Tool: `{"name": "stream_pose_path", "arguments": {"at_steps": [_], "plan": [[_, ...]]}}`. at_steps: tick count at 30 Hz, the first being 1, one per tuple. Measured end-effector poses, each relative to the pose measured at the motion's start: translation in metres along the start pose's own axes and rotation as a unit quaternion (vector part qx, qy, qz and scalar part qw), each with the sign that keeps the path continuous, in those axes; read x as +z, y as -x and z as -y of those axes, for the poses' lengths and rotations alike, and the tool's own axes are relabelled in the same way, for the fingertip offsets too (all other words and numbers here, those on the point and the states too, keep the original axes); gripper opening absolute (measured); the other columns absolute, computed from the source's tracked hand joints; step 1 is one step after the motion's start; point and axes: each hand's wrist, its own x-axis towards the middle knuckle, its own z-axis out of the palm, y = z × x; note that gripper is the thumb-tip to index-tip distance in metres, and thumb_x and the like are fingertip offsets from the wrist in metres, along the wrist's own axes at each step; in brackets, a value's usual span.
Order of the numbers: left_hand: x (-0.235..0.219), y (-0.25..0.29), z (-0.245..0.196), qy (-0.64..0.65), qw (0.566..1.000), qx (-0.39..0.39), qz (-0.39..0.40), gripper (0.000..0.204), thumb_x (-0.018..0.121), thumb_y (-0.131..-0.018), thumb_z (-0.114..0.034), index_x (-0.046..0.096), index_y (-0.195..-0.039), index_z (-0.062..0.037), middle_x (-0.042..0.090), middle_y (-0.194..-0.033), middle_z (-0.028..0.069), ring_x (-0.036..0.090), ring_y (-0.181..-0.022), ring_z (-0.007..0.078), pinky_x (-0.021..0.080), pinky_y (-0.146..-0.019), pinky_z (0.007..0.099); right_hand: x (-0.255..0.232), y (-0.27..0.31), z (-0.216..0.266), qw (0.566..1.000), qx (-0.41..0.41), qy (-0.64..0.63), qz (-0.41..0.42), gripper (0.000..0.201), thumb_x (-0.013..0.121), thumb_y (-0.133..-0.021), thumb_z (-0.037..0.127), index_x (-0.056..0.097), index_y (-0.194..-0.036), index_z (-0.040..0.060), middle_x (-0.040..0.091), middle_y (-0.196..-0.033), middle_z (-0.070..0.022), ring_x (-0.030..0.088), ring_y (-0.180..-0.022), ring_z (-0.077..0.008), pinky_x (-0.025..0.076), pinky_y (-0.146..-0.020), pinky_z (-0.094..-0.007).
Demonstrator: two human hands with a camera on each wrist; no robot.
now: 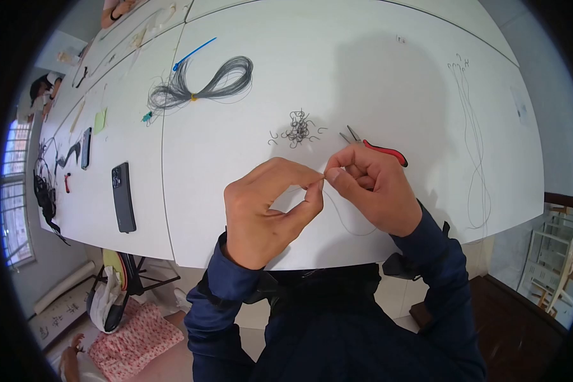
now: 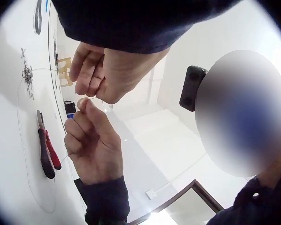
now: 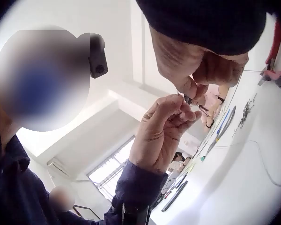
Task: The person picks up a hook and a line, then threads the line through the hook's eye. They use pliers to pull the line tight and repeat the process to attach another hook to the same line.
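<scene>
In the head view the left hand (image 1: 261, 207) and right hand (image 1: 375, 188) meet at their fingertips above the table, both pinching a thin line (image 1: 342, 219) that loops down below them. Whatever lies between the fingertips is too small to make out. Just beyond the hands is a pile of small dark hooks (image 1: 297, 129), with a few loose ones around it. Pliers with red and black handles (image 1: 388, 151) lie beyond the right hand, partly covered by it. The right wrist view shows the left hand (image 3: 161, 133) below the right hand (image 3: 196, 63), fingertips close together.
A coiled bundle of dark line (image 1: 229, 79) with a blue tie (image 1: 195, 53) lies at the table's back left. At the right are long lines with hooks (image 1: 471, 137). A phone (image 1: 124, 197) rests at the left. Other people sit beyond the far left side.
</scene>
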Motion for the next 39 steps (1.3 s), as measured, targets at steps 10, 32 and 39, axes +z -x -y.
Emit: {"name": "stream_pose_path", "arguments": {"at_steps": [10,32,39], "plan": [[0.004,-0.007,-0.01,-0.049,0.996,0.004,-0.075,0.01,0.073,-0.08,0.003,0.069,-0.088,-0.0009,0.07,-0.08,0.0091,0.068,-0.071,0.0202,0.052,-0.066,0.027,0.019,0.003,0.008,0.966,-0.144,0.158,-0.148,0.009,0.069,-0.089,0.006,0.065,-0.096,0.0035,0.045,-0.058,-0.0007,0.04,-0.049,-0.01,0.033,-0.048,-0.0267],[0.002,-0.004,-0.004,-0.077,0.996,0.032,-0.01,0.011,0.071,-0.081,0.004,0.067,-0.091,-0.0011,0.068,-0.083,0.0108,0.066,-0.073,0.0278,0.051,-0.062,0.0329,-0.019,-0.021,0.025,0.979,-0.099,0.179,-0.013,0.014,0.067,-0.09,0.015,0.067,-0.091,0.0015,0.05,-0.066,-0.0032,0.04,-0.057,-0.0141,0.037,-0.055,-0.029],[0.002,-0.008,-0.003,-0.08,0.996,-0.009,-0.045,0.007,0.07,-0.085,0.001,0.069,-0.091,0.0033,0.073,-0.086,0.0122,0.07,-0.078,0.0182,0.052,-0.074,0.0265,0.002,-0.002,0.015,0.948,-0.203,0.233,-0.073,0.007,0.07,-0.085,0.006,0.066,-0.091,0.0039,0.049,-0.069,-0.0031,0.045,-0.06,-0.0148,0.038,-0.056,-0.0285]]}}
